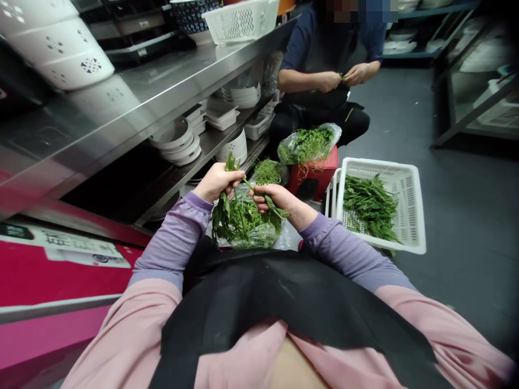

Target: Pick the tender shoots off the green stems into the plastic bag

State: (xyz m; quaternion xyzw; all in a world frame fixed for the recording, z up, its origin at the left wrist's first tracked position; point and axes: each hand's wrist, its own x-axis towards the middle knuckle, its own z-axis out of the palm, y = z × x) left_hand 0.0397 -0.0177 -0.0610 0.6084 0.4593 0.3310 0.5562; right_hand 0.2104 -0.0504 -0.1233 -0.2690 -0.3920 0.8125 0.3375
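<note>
The left hand (217,181) is curled tight around a bunch of green leafy stems (227,208). The stem tops stick up out of the fist and the long leaves hang down below it. The right hand (275,197) is just beside it, with its fingers pinched on 1 stem of the same bunch. Both hands are up over the person's lap, above a clear plastic bag of greens (249,227) that sits just past the black apron (284,302).

On the floor, close to the right arm, stands a white basket (409,216) with picked green leaves (371,205) lying inside it. Past the hands, a red stool (320,173) carries another bag of greens (308,143) on its top.

Another person sits behind the stool, and their 2 hands (343,78) are pinched together on a small green sprig.

Along the left runs a steel bench (162,86). A white basket (241,19) stands at its far end. White bowls (178,143) are stacked on the shelf under it.
</note>
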